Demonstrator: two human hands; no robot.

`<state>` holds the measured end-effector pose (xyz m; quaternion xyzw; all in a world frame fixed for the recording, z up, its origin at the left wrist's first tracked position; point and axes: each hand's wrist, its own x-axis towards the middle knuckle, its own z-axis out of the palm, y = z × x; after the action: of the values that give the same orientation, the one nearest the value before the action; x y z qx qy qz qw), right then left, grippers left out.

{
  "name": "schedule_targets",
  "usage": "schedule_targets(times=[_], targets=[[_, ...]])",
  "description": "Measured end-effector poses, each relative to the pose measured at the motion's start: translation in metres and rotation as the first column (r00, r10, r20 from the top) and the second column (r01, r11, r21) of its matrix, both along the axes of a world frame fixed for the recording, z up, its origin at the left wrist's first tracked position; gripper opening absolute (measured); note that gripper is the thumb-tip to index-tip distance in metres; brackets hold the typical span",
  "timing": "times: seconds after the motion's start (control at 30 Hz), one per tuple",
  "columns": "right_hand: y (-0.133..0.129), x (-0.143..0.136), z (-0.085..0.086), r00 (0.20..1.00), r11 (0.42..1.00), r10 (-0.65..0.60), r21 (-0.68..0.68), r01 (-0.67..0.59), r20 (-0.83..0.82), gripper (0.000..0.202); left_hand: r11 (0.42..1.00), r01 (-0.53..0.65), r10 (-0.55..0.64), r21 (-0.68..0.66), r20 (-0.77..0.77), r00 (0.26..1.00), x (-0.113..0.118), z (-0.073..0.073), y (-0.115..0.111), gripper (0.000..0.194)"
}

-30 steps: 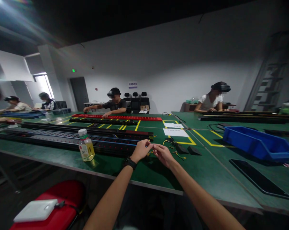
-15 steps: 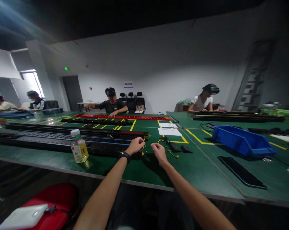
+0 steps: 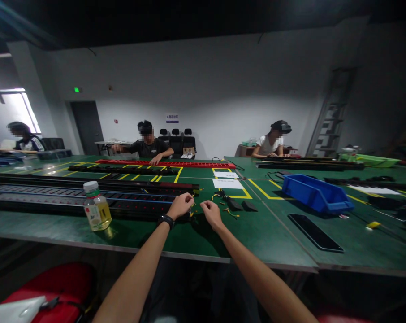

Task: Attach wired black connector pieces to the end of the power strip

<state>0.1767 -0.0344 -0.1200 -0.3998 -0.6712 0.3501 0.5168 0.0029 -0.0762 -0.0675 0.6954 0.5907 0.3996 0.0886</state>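
My left hand (image 3: 182,205), with a dark band on its wrist, is closed in a pinch at the right end of the long black rail (image 3: 132,207). Small yellow wire ends (image 3: 192,214) show beside its fingertips; what the fingers hold is too small to make out. To the right, my right hand (image 3: 210,213) is also closed, thumb against fingers, a short gap from the left. Anything in it is hidden. Beyond it lie black connectors on a yellow-tipped cable (image 3: 222,194), a short yellow-green wire (image 3: 232,213) and black wedge-shaped pieces (image 3: 235,205).
A drink bottle (image 3: 97,207) stands left of my arms. At right are a blue bin (image 3: 315,193) and a dark tablet-like slab (image 3: 314,232). Paper sheets (image 3: 227,183) and a red rail (image 3: 162,163) lie farther back. Several people sit across the green table (image 3: 270,240).
My view has turned a little to the right, so the scene sits farther left. Both hands keep nearly the same pose and place at the rail's end.
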Motion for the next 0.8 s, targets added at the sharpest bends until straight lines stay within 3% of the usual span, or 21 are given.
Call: schedule_targets(times=[0.4,0.63,0.8], targets=[[0.002,-0.002,0.000,0.998,0.998,-0.053,0.026,0.052,0.031,0.031,1.000,-0.013,0.016,0.027,-0.106,0.994,-0.005,0.004,0.000,0.017],[-0.006,0.002,0.003,0.955,0.976,-0.218,0.046,0.213,0.203,0.029,0.998,-0.035,0.043,0.045,-0.182,0.982,-0.003,0.000,-0.001,0.015],[-0.009,0.003,0.005,0.944,0.980,-0.198,0.044,0.193,0.264,0.028,0.998,-0.023,0.035,0.058,-0.224,0.974,-0.003,-0.001,-0.002,0.017]])
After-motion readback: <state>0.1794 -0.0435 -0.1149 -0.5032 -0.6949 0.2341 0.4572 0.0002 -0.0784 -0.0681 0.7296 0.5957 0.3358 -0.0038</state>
